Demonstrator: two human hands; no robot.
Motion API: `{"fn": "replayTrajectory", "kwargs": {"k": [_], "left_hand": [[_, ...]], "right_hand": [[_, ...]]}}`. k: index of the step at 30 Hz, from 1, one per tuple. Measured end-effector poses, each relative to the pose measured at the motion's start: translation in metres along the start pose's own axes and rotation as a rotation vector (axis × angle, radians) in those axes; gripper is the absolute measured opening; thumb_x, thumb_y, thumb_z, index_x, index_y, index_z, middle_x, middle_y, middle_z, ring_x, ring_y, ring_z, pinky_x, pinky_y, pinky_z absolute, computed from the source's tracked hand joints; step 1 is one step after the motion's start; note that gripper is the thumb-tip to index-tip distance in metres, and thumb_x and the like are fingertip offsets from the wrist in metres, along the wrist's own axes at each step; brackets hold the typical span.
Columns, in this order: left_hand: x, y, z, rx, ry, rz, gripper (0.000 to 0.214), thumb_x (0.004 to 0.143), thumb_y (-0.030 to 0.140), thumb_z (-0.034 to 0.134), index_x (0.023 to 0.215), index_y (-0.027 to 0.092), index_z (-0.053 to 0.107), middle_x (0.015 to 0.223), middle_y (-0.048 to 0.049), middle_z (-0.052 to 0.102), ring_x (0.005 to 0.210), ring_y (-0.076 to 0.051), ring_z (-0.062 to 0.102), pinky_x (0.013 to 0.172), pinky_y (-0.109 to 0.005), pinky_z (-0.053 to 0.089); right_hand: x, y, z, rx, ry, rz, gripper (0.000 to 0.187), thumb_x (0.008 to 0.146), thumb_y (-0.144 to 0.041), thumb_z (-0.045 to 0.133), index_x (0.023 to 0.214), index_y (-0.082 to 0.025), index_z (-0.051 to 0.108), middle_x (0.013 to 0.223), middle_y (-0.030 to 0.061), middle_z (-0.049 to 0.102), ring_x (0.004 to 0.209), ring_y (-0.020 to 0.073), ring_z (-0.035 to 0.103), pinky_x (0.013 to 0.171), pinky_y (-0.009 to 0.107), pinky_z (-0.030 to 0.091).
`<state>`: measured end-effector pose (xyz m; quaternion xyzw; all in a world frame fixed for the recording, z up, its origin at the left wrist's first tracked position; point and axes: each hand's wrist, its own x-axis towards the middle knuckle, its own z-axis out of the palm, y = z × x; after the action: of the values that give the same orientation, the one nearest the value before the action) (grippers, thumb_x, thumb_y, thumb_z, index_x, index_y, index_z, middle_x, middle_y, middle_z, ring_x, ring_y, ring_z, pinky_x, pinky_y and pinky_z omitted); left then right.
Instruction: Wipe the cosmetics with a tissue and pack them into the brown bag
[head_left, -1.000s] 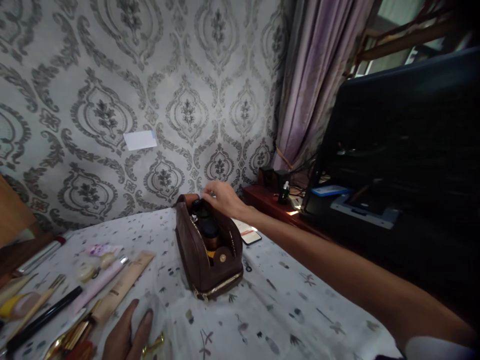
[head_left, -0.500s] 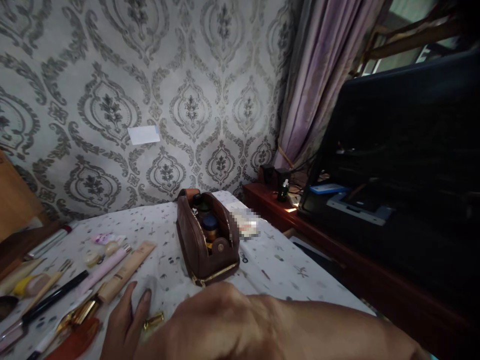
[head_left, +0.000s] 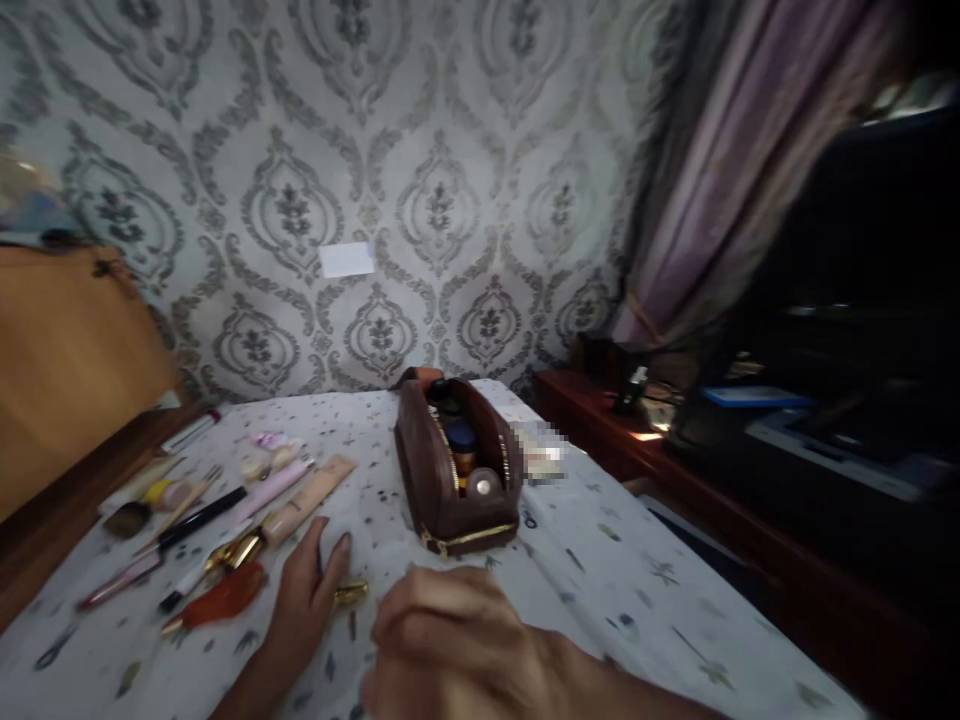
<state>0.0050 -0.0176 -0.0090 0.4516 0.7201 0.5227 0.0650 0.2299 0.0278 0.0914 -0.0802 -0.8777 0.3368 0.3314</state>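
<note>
1. Small dark markings show on the beige tube point(head_left: 311, 498) at twelve o'clock from the left hand point(head_left: 306, 580); they are too blurred to read. A white paper slip point(head_left: 346, 259) is on the patterned wall point(head_left: 442, 130), at twelve o'clock beyond the left hand, with no legible text.
2. The brown bag point(head_left: 469, 517) stands upright on the printed cloth of the surface point(head_left: 600, 590), at two o'clock from the left hand and twelve o'clock from the right hand point(head_left: 457, 635). Its top gapes between gold zip teeth.
3. Inside the bag sit a jar with a dark blue lid point(head_left: 460, 436) and, farther back, a black-topped item point(head_left: 438, 388). Other contents are partly hidden.
4. The person's left hand lies low over the surface, thumb and forefinger apart, with a small gold-coloured piece point(head_left: 351, 592) just beside the thumb at three o'clock.
5. The right hand is curled and blurred, near the bag but apart from it; whether it grips anything cannot be told.
6. From the left hand, an orange-red item point(head_left: 229, 595) lies at nine o'clock, a black-and-pink wand point(head_left: 202, 520) at ten, and a slim pink tube point(head_left: 274, 490) at eleven.
</note>
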Motion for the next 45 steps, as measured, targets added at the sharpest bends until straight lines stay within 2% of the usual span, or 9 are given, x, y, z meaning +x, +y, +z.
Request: {"fn": "replayTrajectory", "kwargs": {"k": [4,8,11,14,20,25,31,37,45], "left_hand": [[0.007,0.001,-0.001,-0.012,0.015,0.02,0.035,0.086,0.051,0.051,0.096,0.019,0.061,0.075,-0.0011,0.061,0.072,-0.021,0.058,0.072,-0.033,0.049],[0.013,0.002,-0.008,-0.081,0.062,0.078,0.025,0.088,0.034,0.049,0.108,0.02,0.053,0.102,-0.0076,0.064,0.101,-0.023,0.059,0.093,-0.036,0.044],[0.017,0.004,-0.015,-0.07,0.101,0.093,0.02,0.087,0.025,0.045,0.106,0.021,0.05,0.102,-0.0064,0.061,0.097,-0.021,0.058,0.088,-0.032,0.045],[0.022,0.004,-0.025,-0.028,0.122,0.075,0.022,0.086,0.021,0.039,0.104,0.022,0.05,0.093,-0.003,0.061,0.08,-0.018,0.057,0.074,-0.028,0.045],[0.05,-0.011,-0.065,0.189,0.065,0.101,0.022,0.082,0.02,0.039,0.093,0.021,0.058,0.089,-0.0016,0.063,0.085,-0.019,0.058,0.079,-0.027,0.043],[0.096,-0.048,-0.124,0.544,0.078,-0.066,0.034,0.091,0.04,0.042,0.075,0.019,0.062,0.071,-0.0039,0.061,0.077,-0.021,0.056,0.072,-0.028,0.04],[0.133,-0.089,-0.185,0.911,-0.007,-0.183,0.035,0.084,0.023,0.053,0.116,0.021,0.067,0.112,-0.012,0.066,0.101,-0.028,0.06,0.082,-0.034,0.042],[0.137,-0.109,-0.19,1.097,-0.204,-0.119,0.04,0.086,0.029,0.057,0.125,0.031,0.063,0.128,-0.0096,0.059,0.118,-0.03,0.055,0.093,-0.039,0.045],[0.14,-0.122,-0.18,1.243,-0.259,-0.124,0.039,0.096,0.029,0.052,0.134,0.021,0.052,0.131,-0.0113,0.056,0.113,-0.027,0.058,0.092,-0.048,0.049]], "right_hand": [[0.022,0.035,0.038,0.008,-0.037,-0.056,0.02,0.09,-0.02,0.054,0.105,-0.026,0.065,0.081,0.0027,0.067,0.073,0.0174,0.063,0.071,0.03,0.051],[0.029,0.072,0.079,0.319,-0.066,0.292,0.017,0.085,-0.032,0.059,0.099,-0.023,0.064,0.07,-0.0003,0.063,0.06,0.0156,0.058,0.053,0.025,0.046],[0.032,0.09,0.102,0.597,-0.065,0.522,0.034,0.076,-0.053,0.066,0.088,-0.021,0.061,0.059,-0.0026,0.057,0.051,0.0149,0.052,0.046,0.024,0.042],[0.027,0.098,0.115,0.647,0.034,0.563,0.046,0.072,-0.064,0.067,0.083,-0.02,0.061,0.056,-0.0017,0.056,0.05,0.0147,0.05,0.047,0.024,0.04],[0.013,0.099,0.117,0.568,0.042,0.499,0.046,0.079,-0.065,0.061,0.084,-0.02,0.063,0.057,-0.0002,0.057,0.05,0.0153,0.048,0.049,0.026,0.035],[0.013,0.096,0.114,0.52,0.02,0.474,0.046,0.081,-0.066,0.059,0.083,-0.021,0.065,0.058,0.0008,0.058,0.052,0.0169,0.05,0.05,0.027,0.036],[0.013,0.098,0.116,0.445,-0.007,0.429,0.046,0.085,-0.064,0.054,0.084,-0.019,0.062,0.058,0.0004,0.056,0.053,0.016,0.049,0.052,0.026,0.035],[0.009,0.103,0.12,0.383,-0.059,0.427,0.044,0.088,-0.06,0.049,0.087,-0.017,0.06,0.059,0.0003,0.056,0.055,0.0149,0.048,0.053,0.025,0.034],[0.007,0.105,0.121,0.38,-0.076,0.381,0.032,0.091,-0.048,0.049,0.089,-0.018,0.06,0.059,-0.0012,0.056,0.054,0.0137,0.049,0.053,0.024,0.036]]}}
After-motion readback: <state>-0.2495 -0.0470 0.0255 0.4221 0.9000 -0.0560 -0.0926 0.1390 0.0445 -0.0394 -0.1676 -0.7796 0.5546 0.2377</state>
